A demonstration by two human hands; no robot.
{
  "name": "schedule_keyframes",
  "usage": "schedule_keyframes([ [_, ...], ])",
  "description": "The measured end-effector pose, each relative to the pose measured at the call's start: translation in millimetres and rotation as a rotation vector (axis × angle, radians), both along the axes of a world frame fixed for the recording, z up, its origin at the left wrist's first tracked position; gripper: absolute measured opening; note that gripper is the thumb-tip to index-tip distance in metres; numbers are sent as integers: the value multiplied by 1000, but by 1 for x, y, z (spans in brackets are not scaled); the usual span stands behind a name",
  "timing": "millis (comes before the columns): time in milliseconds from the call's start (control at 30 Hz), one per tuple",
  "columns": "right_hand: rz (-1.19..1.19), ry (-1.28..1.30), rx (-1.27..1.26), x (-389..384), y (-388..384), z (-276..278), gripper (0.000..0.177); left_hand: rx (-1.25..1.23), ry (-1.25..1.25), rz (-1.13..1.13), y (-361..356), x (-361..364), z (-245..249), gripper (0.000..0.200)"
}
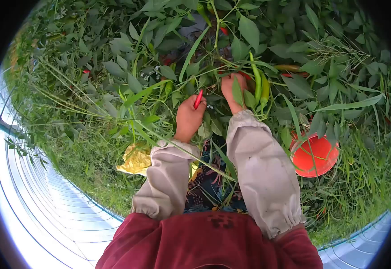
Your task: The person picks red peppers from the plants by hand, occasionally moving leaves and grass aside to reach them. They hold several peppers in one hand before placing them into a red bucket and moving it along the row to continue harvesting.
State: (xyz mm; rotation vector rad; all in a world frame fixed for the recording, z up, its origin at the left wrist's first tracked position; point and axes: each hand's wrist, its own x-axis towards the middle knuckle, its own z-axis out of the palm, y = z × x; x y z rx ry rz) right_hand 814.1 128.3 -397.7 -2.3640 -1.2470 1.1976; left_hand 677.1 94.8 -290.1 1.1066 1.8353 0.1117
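A red chili pepper (198, 99) is pinched in my left hand (189, 118), its tip pointing up among the stems. My right hand (231, 92) reaches into the pepper plant with its fingers curled closed; leaves partly cover it, and what the fingertips grip is hidden. Just right of that hand hang a long green chili pepper (257, 80) and a yellow-green one (265, 92). Red peppers show partly behind the right hand's fingers. Further left, another green pepper (168, 87) hangs among the leaves.
A red bucket (316, 157) stands in the grass on the right. Yellow crumpled plastic (135, 160) lies left of my left forearm. Dense pepper foliage (289, 27) spreads ahead, with a brownish pepper (288, 68) at right. Long grass blades cross in front of my arms.
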Motion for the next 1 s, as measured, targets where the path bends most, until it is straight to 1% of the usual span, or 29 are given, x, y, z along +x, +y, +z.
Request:
schedule_keyframes([
  [33, 0, 1, 6, -2, -8, -40, 22, -15, -37, 35, 0, -1, -1, 18],
  [67, 99, 143, 95, -4, -18, -84, 20, -14, -112, 103, 0, -1, -3, 14],
  [100, -31, 275, 226, -8, -10, -77, 24, -13, -110, 101, 2, 0, -2, 14],
  [133, -143, 411, 361, -12, -2, -70, 30, -49, -160, 184, 3, 1, 0, 12],
  [167, -143, 413, 362, -10, 5, -73, 30, -84, -211, 268, 3, 2, 1, 10],
  [200, 60, 272, 43, -8, 10, -73, 32, -83, -210, 269, 3, 3, 1, 10],
  [267, 195, 67, -94, -14, 17, -70, 34, -87, -247, 346, 3, 4, 2, 9],
  [300, 196, 67, -92, -11, 20, -65, 34, -85, -248, 347, 4, 5, 2, 9],
  [367, 33, 125, -148, -5, 19, -45, 33, -123, -296, 426, 4, 4, 6, 9],
  [400, 38, 127, -148, -4, 8, -42, 33, -122, -294, 431, 5, 4, 8, 9],
  [433, -98, 217, -88, -2, -3, -40, 28, -138, -318, 470, 6, 4, 11, 9],
  [500, -232, 299, -31, 4, -18, -24, 24, -157, -348, 512, 10, 7, 15, 10],
  [567, -574, 614, -4, 9, -28, -3, 20, -139, -379, 592, 15, 10, 17, 11],
  [600, -569, 613, 0, 15, -31, 8, 20, -151, -409, 625, 16, 10, 18, 12],
  [633, -624, 968, -95, 22, -33, 19, 22, -142, -412, 629, 17, 9, 19, 12],
  [667, -667, 1323, -197, 30, -35, 35, 25, -172, -433, 685, 19, 9, 21, 13],
  [700, -566, 1148, -318, 23, -31, 71, 22, -205, -456, 737, 21, 11, 23, 15],
  [733, -510, 1058, -367, 16, -36, 92, 25, -202, -463, 734, 26, 16, 26, 15],
  [767, -251, 967, -322, 19, -32, 123, 27, -152, -482, 756, 30, 20, 31, 17],
  [800, -126, 1027, -1, 11, -51, 126, 29, -103, -499, 780, 31, 23, 35, 19],
  [833, -112, 1066, -219, 2, -75, 123, 27, -101, -500, 782, 30, 20, 36, 19],
  [867, 238, 967, -211, 15, -60, 148, 31, -134, -529, 719, 28, 15, 37, 22],
  [900, 243, 965, -209, 21, -51, 163, 31, -166, -559, 656, 28, 10, 39, 24],
  [967, 436, 860, 34, 29, -35, 183, 27, -184, -562, 650, 27, 5, 43, 25],
  [1000, 300, 885, 141, 34, -20, 195, 24, -152, -645, 752, 23, 2, 42, 24],
])
